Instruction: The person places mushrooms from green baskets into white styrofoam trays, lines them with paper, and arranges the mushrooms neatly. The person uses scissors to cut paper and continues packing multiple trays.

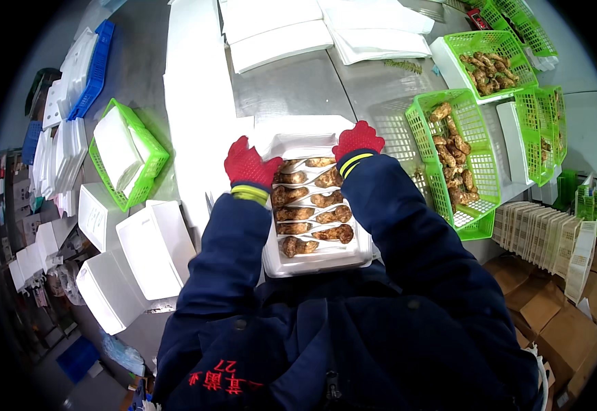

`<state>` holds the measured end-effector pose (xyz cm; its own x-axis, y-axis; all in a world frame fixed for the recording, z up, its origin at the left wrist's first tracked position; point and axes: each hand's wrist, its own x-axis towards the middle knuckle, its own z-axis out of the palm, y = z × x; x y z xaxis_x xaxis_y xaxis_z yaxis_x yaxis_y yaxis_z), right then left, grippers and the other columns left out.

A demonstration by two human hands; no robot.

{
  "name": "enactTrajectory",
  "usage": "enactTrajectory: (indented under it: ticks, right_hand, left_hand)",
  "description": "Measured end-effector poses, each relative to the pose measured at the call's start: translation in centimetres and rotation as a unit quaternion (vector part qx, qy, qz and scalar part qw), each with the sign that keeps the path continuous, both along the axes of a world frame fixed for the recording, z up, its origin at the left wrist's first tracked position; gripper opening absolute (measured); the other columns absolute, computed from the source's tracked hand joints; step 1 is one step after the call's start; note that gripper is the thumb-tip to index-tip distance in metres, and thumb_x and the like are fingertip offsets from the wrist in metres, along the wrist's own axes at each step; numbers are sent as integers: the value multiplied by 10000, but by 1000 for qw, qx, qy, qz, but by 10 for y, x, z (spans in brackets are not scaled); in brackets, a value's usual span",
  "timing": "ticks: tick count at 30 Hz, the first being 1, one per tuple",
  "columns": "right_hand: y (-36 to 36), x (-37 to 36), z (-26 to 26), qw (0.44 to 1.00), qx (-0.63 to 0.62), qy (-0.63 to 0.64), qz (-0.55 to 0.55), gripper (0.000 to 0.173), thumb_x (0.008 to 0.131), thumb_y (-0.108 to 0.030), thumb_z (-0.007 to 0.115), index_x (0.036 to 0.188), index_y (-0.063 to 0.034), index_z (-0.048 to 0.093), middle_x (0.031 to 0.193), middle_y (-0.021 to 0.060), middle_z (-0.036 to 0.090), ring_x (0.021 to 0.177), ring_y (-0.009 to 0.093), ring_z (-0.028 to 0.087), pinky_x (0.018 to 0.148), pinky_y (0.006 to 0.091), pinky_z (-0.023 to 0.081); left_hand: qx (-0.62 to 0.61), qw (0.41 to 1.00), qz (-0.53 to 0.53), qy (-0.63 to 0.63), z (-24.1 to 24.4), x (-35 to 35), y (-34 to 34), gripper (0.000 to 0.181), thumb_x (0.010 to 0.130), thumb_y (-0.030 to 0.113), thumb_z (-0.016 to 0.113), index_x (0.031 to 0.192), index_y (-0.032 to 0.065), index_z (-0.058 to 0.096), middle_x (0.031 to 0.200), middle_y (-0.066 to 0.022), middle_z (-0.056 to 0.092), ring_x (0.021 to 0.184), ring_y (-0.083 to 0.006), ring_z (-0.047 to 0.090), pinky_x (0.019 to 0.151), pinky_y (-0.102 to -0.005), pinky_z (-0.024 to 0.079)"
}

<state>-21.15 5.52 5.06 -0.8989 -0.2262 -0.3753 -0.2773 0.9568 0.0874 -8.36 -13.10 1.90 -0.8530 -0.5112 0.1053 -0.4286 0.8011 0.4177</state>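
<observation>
A white foam box (320, 267) lies lengthwise before me at the table's near edge. Inside it, brown mushrooms (334, 234) rest in two columns, with strips of white paper between them. My left hand (251, 163), in a red glove, is at the box's far left, its thumb side near the upper mushrooms. At the far right corner is my right hand (358, 139), also red-gloved, its fingers bent near the white paper liner (303, 123). Whether either hand pinches the liner cannot be told. The gloves hide parts of the box's far rim.
To the right stand green plastic baskets (488, 169) of mushrooms. White sheets (278, 41) lie at the back. On the left are a green basket (149, 177) of white sheets, foam boxes (157, 251) and a blue crate (93, 77). Cardboard boxes (560, 329) lie at the lower right.
</observation>
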Motion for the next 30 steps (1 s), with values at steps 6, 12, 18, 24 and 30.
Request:
enactTrajectory:
  ticks: [6,12,18,24,30]
  right_hand:
    - [0,3,-6,999,-24,28,9,345,767,-417,683,1003,-164,694,1119,78,551,1079,280,537,842,472,447]
    - [8,-5,1,997,-66,-15,32,326,764,-396,670,1004,-176,691,1127,100,558,1077,289,543,849,466,456]
    - [40,41,31,842,-409,271,224,151,778,-145,633,914,-83,656,998,111,634,901,309,605,764,418,487]
    - [1,35,-27,926,-170,124,314,161,736,-143,611,882,-92,652,896,104,642,837,271,632,666,408,496]
    - [-12,28,-42,906,-124,152,375,98,720,-149,608,717,-97,691,739,101,659,710,273,663,599,406,512]
  left_hand:
    - [-81,952,-212,205,65,45,36,297,718,-21,652,1011,22,622,1023,-161,615,1011,-342,561,867,-416,454]
    - [-178,960,-215,-24,-24,-12,46,207,785,129,537,963,47,601,1006,-118,590,949,-278,569,766,-405,478]
    - [-210,954,-198,-85,-25,-8,44,221,794,142,532,991,72,602,980,-100,611,923,-264,590,716,-398,501]
    - [-201,947,-225,-107,-26,-22,48,242,794,160,554,1018,87,612,1006,-80,609,978,-252,575,734,-406,493]
    - [-174,957,-216,-84,-35,-10,42,263,824,163,519,1067,108,607,1064,-81,591,1027,-264,556,796,-407,483]
